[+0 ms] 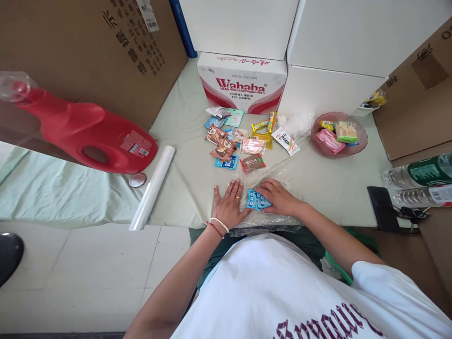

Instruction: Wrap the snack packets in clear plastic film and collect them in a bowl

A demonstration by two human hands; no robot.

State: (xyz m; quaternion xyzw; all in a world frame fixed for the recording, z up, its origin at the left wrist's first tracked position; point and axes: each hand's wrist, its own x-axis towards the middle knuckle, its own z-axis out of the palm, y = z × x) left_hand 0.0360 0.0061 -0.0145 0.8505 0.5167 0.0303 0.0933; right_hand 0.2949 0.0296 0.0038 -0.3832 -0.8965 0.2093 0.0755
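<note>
My left hand [229, 207] lies flat with its fingers spread, pressing on the table at the left edge of a sheet of clear plastic film [286, 220]. Two small blue snack packets [253, 199] lie side by side on the film, between my hands. My right hand [281, 197] is curled over the right-hand packet, fingers on its top edge and thumb near its lower edge. Just beyond my hands are a brown-and-red packet [253, 163], a pink packet [253, 146], brown round-snack packets [223, 149] and a blue packet [226, 163].
A roll of cling film [153, 186] lies left, beside a red detergent bottle [92, 134] and a small round lid [137, 180]. A pink glass bowl [358, 143] holds several snacks. Behind stands a Wahaha carton [243, 82]. Water bottles [423, 172] and a black phone [383, 209] lie right.
</note>
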